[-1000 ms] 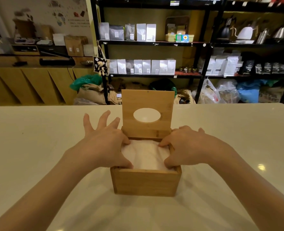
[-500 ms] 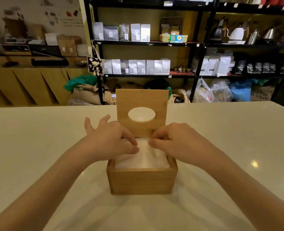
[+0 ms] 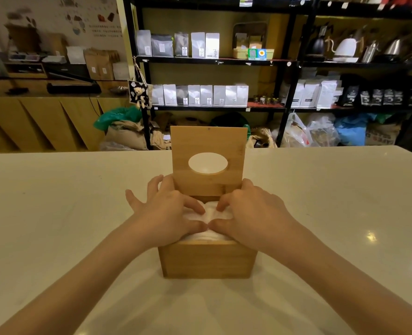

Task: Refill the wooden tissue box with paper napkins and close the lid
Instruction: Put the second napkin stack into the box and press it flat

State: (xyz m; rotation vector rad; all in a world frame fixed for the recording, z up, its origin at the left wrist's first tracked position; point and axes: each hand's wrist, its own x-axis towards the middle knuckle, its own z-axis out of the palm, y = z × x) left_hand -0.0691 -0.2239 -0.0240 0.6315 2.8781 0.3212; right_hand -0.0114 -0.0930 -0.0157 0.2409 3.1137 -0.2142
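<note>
A square wooden tissue box (image 3: pixel 206 259) stands in the middle of the white counter. Its hinged lid (image 3: pixel 207 184), with an oval hole, stands upright at the back. White paper napkins (image 3: pixel 211 213) fill the box to the rim. My left hand (image 3: pixel 166 216) and my right hand (image 3: pixel 251 213) lie over the stack, thumbs and forefingers meeting at its centre and pinching the top napkin into a small ridge. Most of the stack is hidden under my hands.
The white counter (image 3: pixel 55 213) stretches wide on both sides of the box. Behind it stand black shelves (image 3: pixel 212 60) with bags and kettles, sacks on the floor, and a wooden cabinet (image 3: pixel 38 122) at the left.
My hands have moved from the box's side edges to the centre of the napkins, and their fingers now pinch the top napkin together. The box sits where it was.
</note>
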